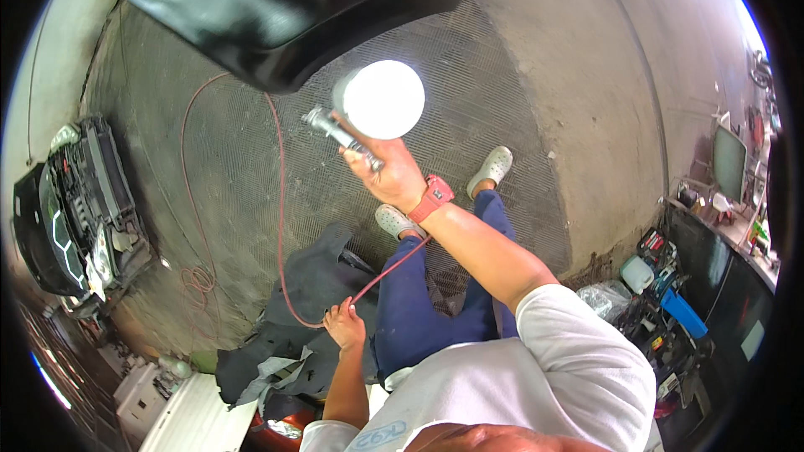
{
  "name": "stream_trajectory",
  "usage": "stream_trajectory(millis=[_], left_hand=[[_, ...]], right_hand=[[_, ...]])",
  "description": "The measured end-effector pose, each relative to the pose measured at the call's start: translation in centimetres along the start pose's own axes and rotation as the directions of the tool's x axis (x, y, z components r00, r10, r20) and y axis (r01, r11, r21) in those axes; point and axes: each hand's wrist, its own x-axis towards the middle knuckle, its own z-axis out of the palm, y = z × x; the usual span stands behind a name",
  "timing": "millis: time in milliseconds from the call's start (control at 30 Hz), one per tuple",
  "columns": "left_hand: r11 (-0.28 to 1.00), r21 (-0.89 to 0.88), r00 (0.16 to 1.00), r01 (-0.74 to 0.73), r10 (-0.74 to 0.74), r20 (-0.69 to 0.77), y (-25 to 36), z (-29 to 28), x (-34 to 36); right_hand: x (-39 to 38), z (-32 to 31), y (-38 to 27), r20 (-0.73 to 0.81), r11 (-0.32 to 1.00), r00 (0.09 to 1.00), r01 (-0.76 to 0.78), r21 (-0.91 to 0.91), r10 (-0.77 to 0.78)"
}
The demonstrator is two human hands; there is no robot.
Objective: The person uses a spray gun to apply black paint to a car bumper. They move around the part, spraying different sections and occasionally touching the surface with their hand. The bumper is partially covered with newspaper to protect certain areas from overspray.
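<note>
My right hand (pixel 387 174), with a red watch on its wrist, is closed around a spray gun (pixel 345 141). The gun's metal body points up and left, and a bright white round cup (pixel 385 99) sits beside it. Just beyond the gun hangs a glossy black panel (pixel 293 8), apart from it as far as I can see. Down at the lower left, my left hand (pixel 345 324) is closed on a thin red hose (pixel 385 274). From there the hose runs up behind my right forearm; its far part loops across the floor.
Dark cloth (pixel 293 310) lies on the floor beside my left leg. A dismantled car front part (pixel 92 209) stands at the far left. Coiled hose (pixel 198 280) rests near it. On the right are a cluttered bench (pixel 729 218), a blue item (pixel 682 312) and a clear plastic bag (pixel 607 297).
</note>
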Motion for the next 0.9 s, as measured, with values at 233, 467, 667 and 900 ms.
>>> stream_trajectory(millis=[233, 467, 667, 900], left_hand=[[0.984, -0.101, 0.974, -0.143, 0.158, 0.160, 15.7, -4.0, -0.1], [0.899, -0.278, 0.863, -0.339, 0.414, 0.287, 35.3, -7.5, 3.5], [0.841, -0.296, 0.826, -0.452, 0.520, 0.218, 46.8, -9.0, 6.3], [0.861, -0.301, 0.862, -0.410, 0.473, 0.181, 52.8, -8.9, 12.3]], right_hand=[[-1.5, -20.6, 7.3, -0.185, 0.974, 0.966, -0.200, -0.103, 0.179], [0.6, -35.3, 15.6, -0.007, 0.887, 1.000, -0.015, -0.461, 0.013], [4.8, -39.5, 18.1, 0.244, 0.868, 0.970, 0.130, -0.479, -0.011], [6.7, -43.2, 24.3, 0.276, 0.903, 0.953, 0.223, -0.367, -0.123]])
